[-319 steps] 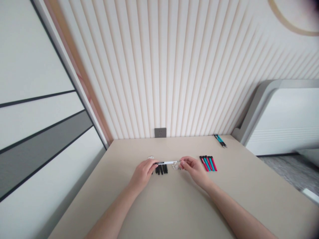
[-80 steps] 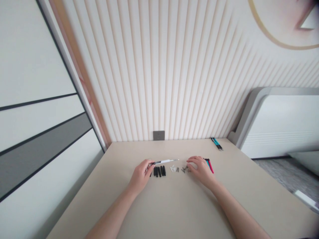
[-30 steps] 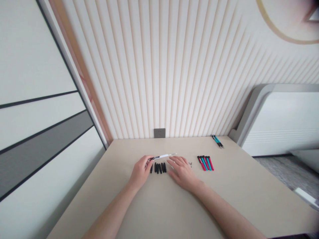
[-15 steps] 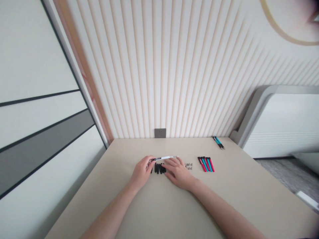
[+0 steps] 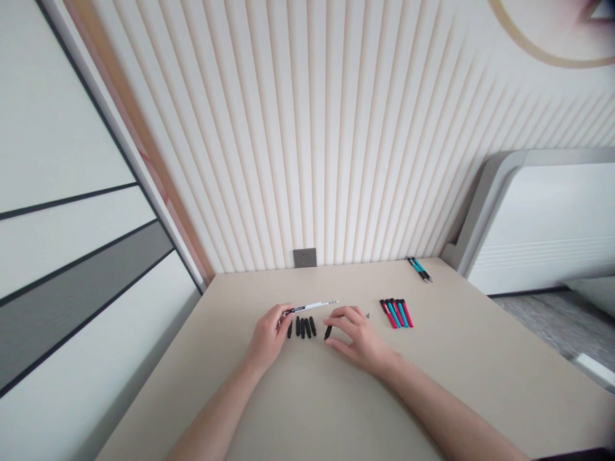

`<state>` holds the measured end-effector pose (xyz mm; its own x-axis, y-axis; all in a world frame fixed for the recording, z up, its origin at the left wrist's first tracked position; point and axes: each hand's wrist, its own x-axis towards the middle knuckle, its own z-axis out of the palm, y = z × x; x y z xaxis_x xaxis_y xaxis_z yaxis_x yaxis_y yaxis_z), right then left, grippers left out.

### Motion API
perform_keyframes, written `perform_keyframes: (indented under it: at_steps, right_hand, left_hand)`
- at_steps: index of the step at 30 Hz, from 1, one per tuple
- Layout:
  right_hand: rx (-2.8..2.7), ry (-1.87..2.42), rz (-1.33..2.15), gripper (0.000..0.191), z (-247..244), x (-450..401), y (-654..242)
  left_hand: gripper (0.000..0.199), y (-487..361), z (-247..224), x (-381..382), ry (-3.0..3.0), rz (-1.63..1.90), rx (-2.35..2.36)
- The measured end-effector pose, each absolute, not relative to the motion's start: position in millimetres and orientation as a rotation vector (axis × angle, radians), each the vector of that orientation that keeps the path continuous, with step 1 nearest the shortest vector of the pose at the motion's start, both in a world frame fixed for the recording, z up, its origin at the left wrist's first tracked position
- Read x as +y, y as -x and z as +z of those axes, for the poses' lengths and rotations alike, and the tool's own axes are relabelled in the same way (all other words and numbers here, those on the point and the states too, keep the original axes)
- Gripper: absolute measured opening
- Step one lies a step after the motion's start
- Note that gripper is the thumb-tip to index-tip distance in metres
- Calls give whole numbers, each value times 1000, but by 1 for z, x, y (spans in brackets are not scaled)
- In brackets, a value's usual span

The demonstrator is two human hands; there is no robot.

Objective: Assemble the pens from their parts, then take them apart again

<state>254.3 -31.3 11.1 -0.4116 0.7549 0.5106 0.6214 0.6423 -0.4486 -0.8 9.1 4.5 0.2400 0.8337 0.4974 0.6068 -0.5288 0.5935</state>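
My left hand (image 5: 268, 330) is closed round the black end of a slim pen core (image 5: 314, 306), whose white length and thin metallic tip stick out to the right above the table. Between the thumb and fingers of my right hand (image 5: 356, 334) is a short black pen barrel piece (image 5: 328, 332), tilted. A row of several similar black barrel pieces (image 5: 305, 327) lies between the two hands, with one more beside the left fingertips. Small silver cone tips (image 5: 368, 315) are mostly hidden behind my right hand.
Several red and teal pen barrels with black ends (image 5: 396, 314) lie side by side to the right. Farther back are two teal and black pens (image 5: 419, 269). The beige table (image 5: 298, 397) meets a ribbed wall with a dark socket (image 5: 304, 258).
My right hand has lifted one black barrel piece away from the row, moving slightly right. The left hand still holds the pen core. The view has tilted a little.
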Motion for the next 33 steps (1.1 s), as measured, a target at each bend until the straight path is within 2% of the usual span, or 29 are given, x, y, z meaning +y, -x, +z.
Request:
perform_keyframes:
  at_steps: [5, 10, 33]
  right_hand:
    - [-1787, 1313, 245, 33, 11, -24, -278]
    - [-1667, 1412, 260, 36, 8, -14, -285]
    - [-1652, 1284, 358, 32, 0, -15, -279]
  left_hand:
    - [22, 0, 4, 8, -2249, 1158, 1329]
    - [21, 0, 4, 7, -2268, 1146, 1327]
    - [16, -2, 8, 3, -2300, 1143, 1240]
